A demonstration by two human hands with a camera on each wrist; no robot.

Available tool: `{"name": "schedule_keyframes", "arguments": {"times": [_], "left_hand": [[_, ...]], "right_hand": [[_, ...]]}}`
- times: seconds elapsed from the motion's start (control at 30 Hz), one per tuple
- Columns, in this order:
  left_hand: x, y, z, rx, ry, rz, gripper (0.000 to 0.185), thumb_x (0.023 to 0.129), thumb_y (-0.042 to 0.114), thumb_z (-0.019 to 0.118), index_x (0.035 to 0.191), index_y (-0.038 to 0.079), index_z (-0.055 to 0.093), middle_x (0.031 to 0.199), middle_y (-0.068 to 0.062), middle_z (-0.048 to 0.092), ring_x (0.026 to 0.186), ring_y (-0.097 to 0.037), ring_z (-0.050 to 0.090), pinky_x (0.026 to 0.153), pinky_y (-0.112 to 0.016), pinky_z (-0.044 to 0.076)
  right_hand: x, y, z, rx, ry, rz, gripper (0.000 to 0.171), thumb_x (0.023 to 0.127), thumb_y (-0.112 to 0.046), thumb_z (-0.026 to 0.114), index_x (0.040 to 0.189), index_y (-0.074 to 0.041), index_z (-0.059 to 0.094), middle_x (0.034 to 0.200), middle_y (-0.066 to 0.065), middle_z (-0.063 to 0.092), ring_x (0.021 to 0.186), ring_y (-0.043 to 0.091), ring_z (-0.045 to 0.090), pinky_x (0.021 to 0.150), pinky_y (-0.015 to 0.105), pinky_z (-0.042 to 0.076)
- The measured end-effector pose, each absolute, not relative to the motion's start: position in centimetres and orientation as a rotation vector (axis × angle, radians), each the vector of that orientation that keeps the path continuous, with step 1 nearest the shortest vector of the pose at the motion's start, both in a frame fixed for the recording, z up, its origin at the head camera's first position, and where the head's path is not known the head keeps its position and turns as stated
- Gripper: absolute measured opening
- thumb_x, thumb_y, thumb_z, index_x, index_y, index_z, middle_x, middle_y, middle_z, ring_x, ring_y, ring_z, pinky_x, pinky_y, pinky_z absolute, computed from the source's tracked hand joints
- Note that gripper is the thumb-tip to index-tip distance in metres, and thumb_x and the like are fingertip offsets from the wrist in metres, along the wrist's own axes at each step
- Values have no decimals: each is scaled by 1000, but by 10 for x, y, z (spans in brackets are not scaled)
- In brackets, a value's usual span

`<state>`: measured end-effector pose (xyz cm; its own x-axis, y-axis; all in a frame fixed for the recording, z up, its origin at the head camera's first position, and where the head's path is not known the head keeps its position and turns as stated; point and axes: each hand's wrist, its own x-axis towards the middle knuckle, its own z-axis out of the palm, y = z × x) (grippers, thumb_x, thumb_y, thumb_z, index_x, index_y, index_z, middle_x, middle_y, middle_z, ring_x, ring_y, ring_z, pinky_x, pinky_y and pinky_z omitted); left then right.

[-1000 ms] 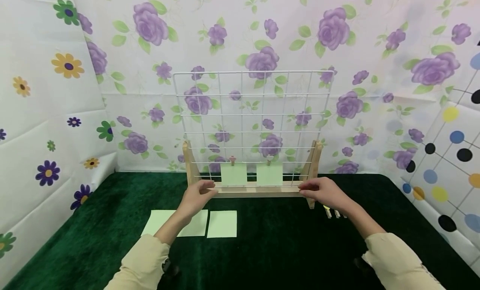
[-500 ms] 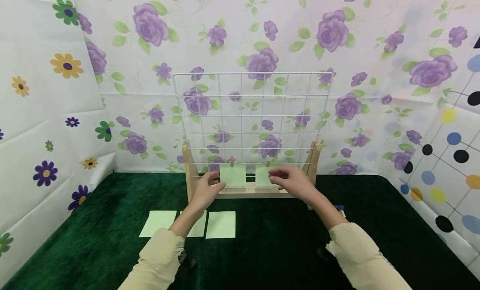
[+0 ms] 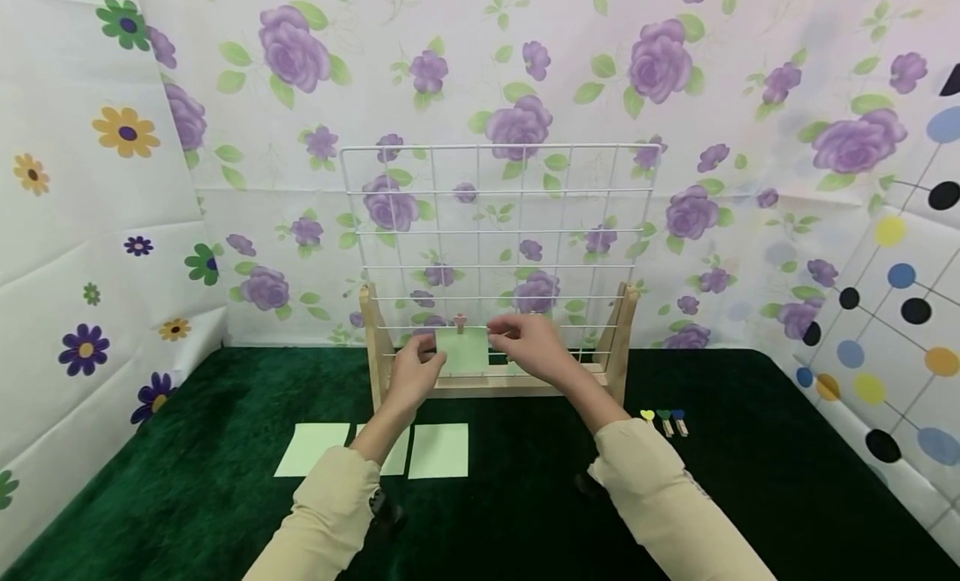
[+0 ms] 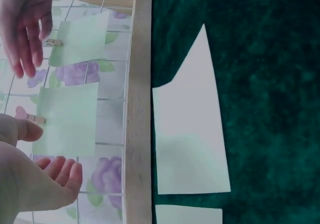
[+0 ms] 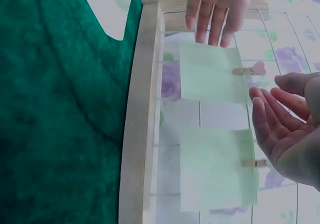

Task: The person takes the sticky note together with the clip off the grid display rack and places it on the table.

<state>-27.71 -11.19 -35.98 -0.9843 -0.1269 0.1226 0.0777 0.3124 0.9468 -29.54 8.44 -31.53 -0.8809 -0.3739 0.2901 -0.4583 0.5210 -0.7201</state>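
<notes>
A pale green paper square [image 3: 461, 353] hangs low on the white wire grid [image 3: 499, 232] from a pink heart clothespin [image 3: 460, 322]. My left hand [image 3: 414, 373] is at this paper's left edge, thumb and fingers apart. At its upper right corner is my right hand [image 3: 531, 348], fingers loosely bent and holding nothing in the right wrist view. A second hanging paper [image 5: 217, 170] is mostly hidden behind the right hand in the head view. Its wooden clothespin [image 5: 256, 163] shows in the right wrist view.
The grid stands in a wooden base [image 3: 525, 386] on a dark green cloth [image 3: 540, 498]. Several more paper pieces [image 3: 438, 451] lie at front left, partly under the left forearm. Yellow, green and blue clothespins [image 3: 664, 423] lie at right. Patterned sheets surround the table.
My right hand has moved left from the base's right end, across the second paper, to the first paper's right side. My left hand has shifted slightly right. The clothespins at right are uncovered.
</notes>
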Motion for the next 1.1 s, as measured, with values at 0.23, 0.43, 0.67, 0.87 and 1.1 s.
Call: {"name": "schedule_keyframes", "arguments": {"times": [0.23, 0.43, 0.67, 0.87, 1.1], "left_hand": [[-282, -111, -361, 79, -2402, -1738, 45, 96, 10, 54, 139, -2, 45, 136, -21, 49, 120, -32, 50, 95, -46, 45], [-285, -111, -359, 67, -2391, -1725, 43, 96, 10, 54, 137, -3, 47, 133, -21, 51, 119, -33, 51, 95, -44, 45], [-287, -111, -359, 66, -2387, -1711, 41, 97, 9, 53, 136, -4, 47, 133, -23, 51, 121, -35, 50, 97, -46, 44], [-289, -109, -359, 91, -2370, -1710, 39, 98, 11, 54, 134, -4, 49, 132, -22, 52, 122, -35, 50, 99, -46, 43], [-291, -110, -361, 123, -2323, -1680, 27, 98, 13, 56, 118, -4, 57, 116, -19, 57, 110, -32, 53, 92, -43, 46]], "right_hand": [[-306, 64, -313, 732, -2676, 1236, 30, 95, -14, 61, 122, -1, 64, 104, 11, 70, 85, 18, 68, 70, 32, 55], [-312, 55, -311, 713, -2709, 1238, 31, 95, -14, 60, 123, -1, 64, 104, 11, 70, 82, 19, 69, 68, 31, 55], [-318, 44, -312, 743, -2713, 1321, 36, 97, -16, 58, 128, 1, 59, 101, 14, 71, 76, 23, 70, 66, 31, 56], [-324, 37, -312, 725, -2751, 1312, 38, 100, -20, 55, 131, 1, 56, 91, 10, 71, 71, 19, 69, 66, 31, 55], [-324, 27, -305, 689, -2840, 1088, 31, 99, -25, 56, 117, -1, 64, 77, 4, 68, 67, 19, 67, 64, 31, 53]]}}
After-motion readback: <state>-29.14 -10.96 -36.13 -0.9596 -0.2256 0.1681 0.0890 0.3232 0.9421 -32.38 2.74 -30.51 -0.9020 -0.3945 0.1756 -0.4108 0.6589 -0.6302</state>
